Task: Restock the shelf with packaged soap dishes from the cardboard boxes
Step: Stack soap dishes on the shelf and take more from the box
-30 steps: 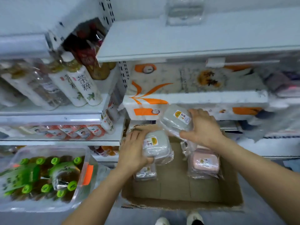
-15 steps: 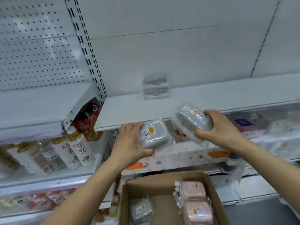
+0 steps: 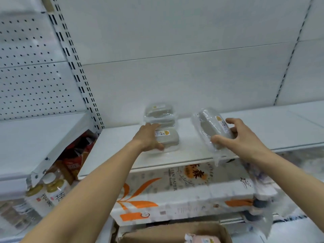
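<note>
Now setting one grey soap dish (image 3: pixel 167 139) down on the white shelf (image 3: pixel 192 155), left hand (image 3: pixel 149 137) gripping it, just before the stacked dishes (image 3: pixel 159 114). Right hand (image 3: pixel 240 137) holding the second dish (image 3: pixel 213 129) tilted above the shelf, not placed; a moment ago both were below the shelf edge.

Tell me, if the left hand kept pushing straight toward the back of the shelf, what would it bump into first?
Probably the stack of wrapped soap dishes against the back wall. The left hand holds a grey soap dish on the shelf, and that dish looks just in front of the stack, though depth is hard to judge.
</note>
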A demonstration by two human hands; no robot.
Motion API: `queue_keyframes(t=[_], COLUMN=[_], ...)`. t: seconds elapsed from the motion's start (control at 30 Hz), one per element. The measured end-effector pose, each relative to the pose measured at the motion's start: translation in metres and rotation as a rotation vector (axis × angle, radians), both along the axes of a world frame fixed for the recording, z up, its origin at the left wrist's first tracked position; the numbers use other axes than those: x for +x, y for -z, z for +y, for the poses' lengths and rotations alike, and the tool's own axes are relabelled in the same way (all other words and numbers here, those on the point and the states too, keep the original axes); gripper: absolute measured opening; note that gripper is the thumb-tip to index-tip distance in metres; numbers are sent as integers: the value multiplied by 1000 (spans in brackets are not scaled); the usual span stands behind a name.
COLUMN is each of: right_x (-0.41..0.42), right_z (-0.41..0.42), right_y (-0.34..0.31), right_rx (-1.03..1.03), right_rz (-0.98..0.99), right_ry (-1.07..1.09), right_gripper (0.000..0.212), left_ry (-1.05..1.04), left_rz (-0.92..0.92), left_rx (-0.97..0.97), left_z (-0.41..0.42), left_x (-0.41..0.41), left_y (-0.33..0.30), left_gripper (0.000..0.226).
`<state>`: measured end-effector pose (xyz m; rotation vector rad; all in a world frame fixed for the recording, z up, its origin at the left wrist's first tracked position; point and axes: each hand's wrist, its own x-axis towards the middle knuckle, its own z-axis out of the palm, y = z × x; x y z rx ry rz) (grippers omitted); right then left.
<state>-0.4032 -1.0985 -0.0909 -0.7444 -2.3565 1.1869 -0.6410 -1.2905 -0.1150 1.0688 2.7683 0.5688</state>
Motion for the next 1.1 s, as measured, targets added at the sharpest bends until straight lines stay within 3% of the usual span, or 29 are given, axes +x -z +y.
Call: queue_keyframes(t=[0.1, 0.17, 0.23, 0.3, 0.4, 0.5, 0.57, 0.67, 0.77, 0.83, 0.93, 1.0, 1.1], right_x=[-13, -24, -35, -45, -57, -64, -64, -58, -53, -52, -59, -74, -99], right_z=[10, 11, 10, 8, -3, -20, -29, -35, -28, -21, -16, -17, -21], right_y=[-5, -6, -4, -2, 2, 2, 1, -2, -1, -2, -10, -18, -30], right_rx=[-78, -178, -353, -607, -855, -925, -903, -764, -486, -97, 518, 712, 703], right_rz=[15, 43, 95, 151, 225, 246, 208, 133, 132, 133, 123, 152, 160], right_ry=[-25, -38, -50, -90, -156, -186, -243, -317, -279, -268, -431, -538, -584], right_gripper=[84, 83, 76, 65, 54, 57, 65, 72, 99, 111, 119, 111, 94], left_ry=[9, 2, 9, 95, 233, 178, 67, -9, -80, -111, -112, -123, -173], left_rz=[-67, 9, 2, -138, -209, -120, -84, -72, -194, -403, -712, -801, -808], left_rx=[63, 137, 350, 544, 603, 727, 835, 902, 993, 1077, 1109, 1089, 1114], left_z=[5, 6, 5, 4, 6, 11, 12, 8, -4, -15, -28, -32, -34], left_x=[-4, 10, 35, 66, 106, 115, 114, 109, 101, 90, 75, 67, 53], left_y=[3, -1, -10, -17, -20, -13, -12, -17, -25, -30, -38, -41, -44], left_gripper=[91, 77, 62, 58, 52, 60, 51, 40, 32, 23, 18, 26, 58])
